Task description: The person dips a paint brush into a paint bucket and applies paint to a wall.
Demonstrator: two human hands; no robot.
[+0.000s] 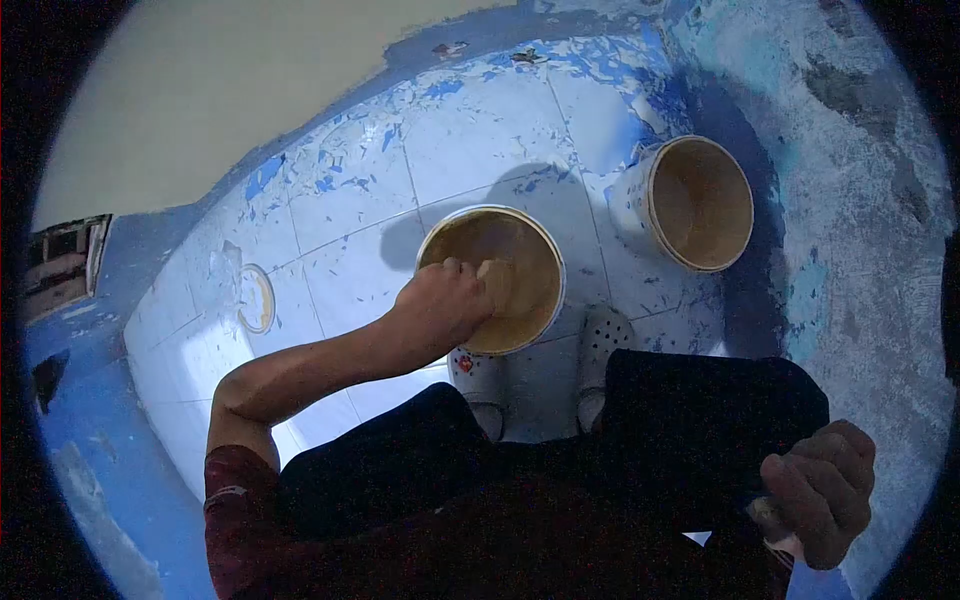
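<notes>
My left hand reaches over the rim of a round bucket between my feet. Its fingers are closed, and a tan, wet-looking piece shows right beside them, inside the bucket. What exactly the fist grips is hidden. Brownish, murky material lies in the bucket. On the other side, my right hand is held by my right thigh with its fingers curled in. A small pale patch shows by its thumb side, too dark to tell what it is.
A second bucket, brownish inside, stands tilted in view near the rough, peeling wall on the right. A round lid-like ring lies on the left. Paint flakes litter the white tiles. My perforated clogs are beside the near bucket.
</notes>
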